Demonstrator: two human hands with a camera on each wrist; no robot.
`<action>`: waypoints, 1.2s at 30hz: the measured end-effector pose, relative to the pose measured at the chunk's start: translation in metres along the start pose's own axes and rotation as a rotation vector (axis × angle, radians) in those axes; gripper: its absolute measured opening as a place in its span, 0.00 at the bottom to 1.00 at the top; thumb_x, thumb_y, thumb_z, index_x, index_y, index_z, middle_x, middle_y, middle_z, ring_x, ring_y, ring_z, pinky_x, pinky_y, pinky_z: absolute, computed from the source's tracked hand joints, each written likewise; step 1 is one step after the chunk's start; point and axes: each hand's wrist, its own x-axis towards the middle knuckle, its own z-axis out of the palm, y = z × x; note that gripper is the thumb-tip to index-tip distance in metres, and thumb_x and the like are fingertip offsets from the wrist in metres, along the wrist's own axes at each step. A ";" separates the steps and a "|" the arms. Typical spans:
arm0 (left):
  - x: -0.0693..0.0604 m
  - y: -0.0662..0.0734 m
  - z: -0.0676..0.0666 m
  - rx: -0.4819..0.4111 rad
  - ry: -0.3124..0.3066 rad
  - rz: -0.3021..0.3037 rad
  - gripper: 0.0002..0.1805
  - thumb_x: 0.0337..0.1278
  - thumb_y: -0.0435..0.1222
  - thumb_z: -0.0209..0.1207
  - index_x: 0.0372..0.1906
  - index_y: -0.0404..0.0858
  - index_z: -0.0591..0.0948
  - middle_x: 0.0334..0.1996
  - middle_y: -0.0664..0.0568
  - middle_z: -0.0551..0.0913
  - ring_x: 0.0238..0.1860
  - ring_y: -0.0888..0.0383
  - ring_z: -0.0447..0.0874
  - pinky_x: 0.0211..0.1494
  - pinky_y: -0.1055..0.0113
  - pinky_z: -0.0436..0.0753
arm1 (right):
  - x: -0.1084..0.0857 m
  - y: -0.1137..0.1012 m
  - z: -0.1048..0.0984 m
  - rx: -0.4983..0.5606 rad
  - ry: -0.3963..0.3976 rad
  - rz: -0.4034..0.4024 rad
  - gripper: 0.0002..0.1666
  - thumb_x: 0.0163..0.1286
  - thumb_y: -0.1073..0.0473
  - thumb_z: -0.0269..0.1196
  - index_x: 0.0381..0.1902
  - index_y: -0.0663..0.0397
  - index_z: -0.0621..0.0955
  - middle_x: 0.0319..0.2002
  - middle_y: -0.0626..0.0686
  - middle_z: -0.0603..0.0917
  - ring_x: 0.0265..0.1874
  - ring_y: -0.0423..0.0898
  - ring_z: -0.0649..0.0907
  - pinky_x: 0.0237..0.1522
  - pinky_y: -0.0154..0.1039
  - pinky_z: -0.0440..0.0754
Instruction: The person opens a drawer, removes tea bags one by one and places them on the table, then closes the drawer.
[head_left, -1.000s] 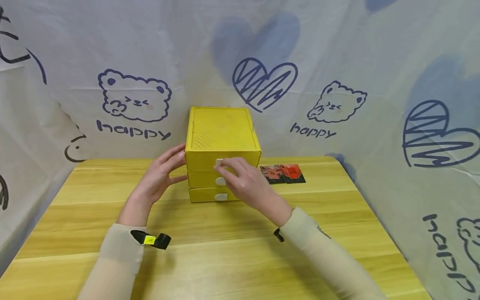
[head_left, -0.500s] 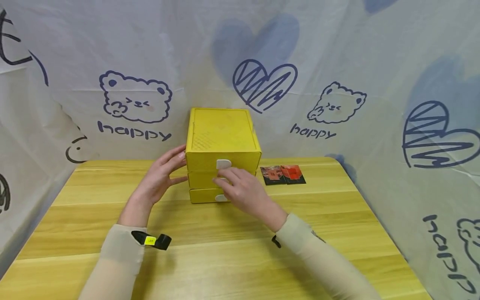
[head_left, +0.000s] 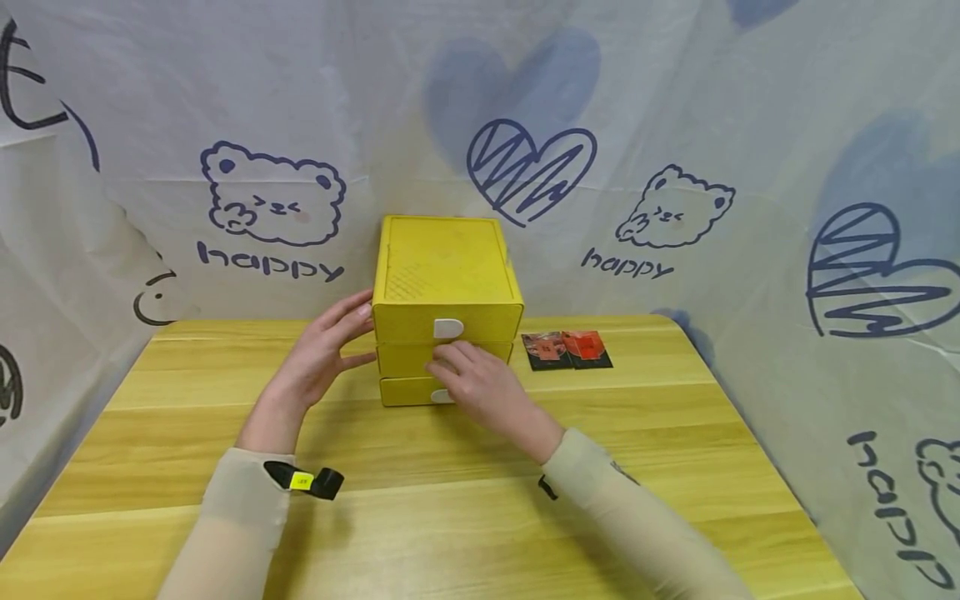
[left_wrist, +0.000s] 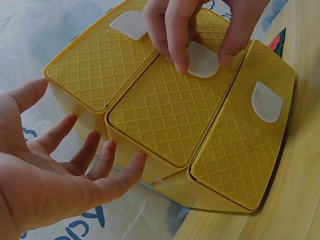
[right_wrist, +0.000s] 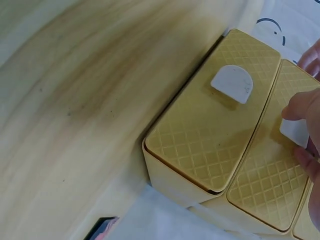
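Observation:
A yellow cabinet of 3 stacked drawers (head_left: 450, 258) stands on the table, each front fitted with a white tab handle. My left hand (head_left: 318, 354) rests its spread, fairly straight fingertips on the cabinet's left side. With thumb and fingers, my right hand (head_left: 483, 387) pinches the middle drawer's handle (left_wrist: 202, 61), which it hides in the head view. Above it is the top drawer's handle (head_left: 448, 328); below is the bottom drawer's handle (right_wrist: 233, 83). All the drawer fronts look pushed in.
Two dark square cards with red middles, a left card (head_left: 547, 351) and a right card (head_left: 587, 348), lie flat right of the cabinet. Behind the wooden table (head_left: 420, 525) hangs a white cloth (head_left: 405, 100) with bear and heart drawings.
My right hand has moved down from the top drawer's handle to the middle one, uncovering the top handle. My left hand has stayed at the cabinet's side.

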 end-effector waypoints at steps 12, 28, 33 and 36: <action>0.001 0.000 0.000 -0.004 0.003 0.003 0.37 0.80 0.51 0.52 0.83 0.44 0.58 0.81 0.45 0.57 0.79 0.41 0.56 0.75 0.33 0.65 | 0.000 -0.003 0.000 0.033 -0.031 0.083 0.14 0.70 0.74 0.66 0.51 0.60 0.87 0.50 0.56 0.82 0.46 0.49 0.81 0.40 0.31 0.85; 0.001 0.001 0.001 -0.001 -0.001 -0.004 0.38 0.79 0.52 0.53 0.84 0.44 0.57 0.82 0.45 0.56 0.79 0.41 0.54 0.75 0.33 0.63 | -0.005 -0.008 -0.006 0.044 -0.040 0.066 0.16 0.68 0.72 0.69 0.53 0.58 0.87 0.51 0.55 0.82 0.48 0.49 0.80 0.38 0.30 0.85; 0.000 0.001 0.000 -0.002 -0.002 -0.005 0.38 0.79 0.52 0.53 0.84 0.44 0.57 0.82 0.45 0.55 0.79 0.41 0.54 0.75 0.33 0.63 | -0.007 -0.012 -0.010 0.053 -0.048 0.061 0.16 0.68 0.72 0.69 0.53 0.59 0.87 0.51 0.55 0.82 0.49 0.49 0.80 0.38 0.30 0.85; 0.001 0.001 0.000 -0.005 -0.003 -0.006 0.38 0.79 0.52 0.53 0.84 0.44 0.57 0.82 0.45 0.56 0.79 0.41 0.54 0.75 0.33 0.63 | -0.009 -0.014 -0.011 0.043 -0.049 0.056 0.17 0.67 0.73 0.70 0.53 0.59 0.87 0.50 0.55 0.82 0.48 0.49 0.80 0.37 0.29 0.85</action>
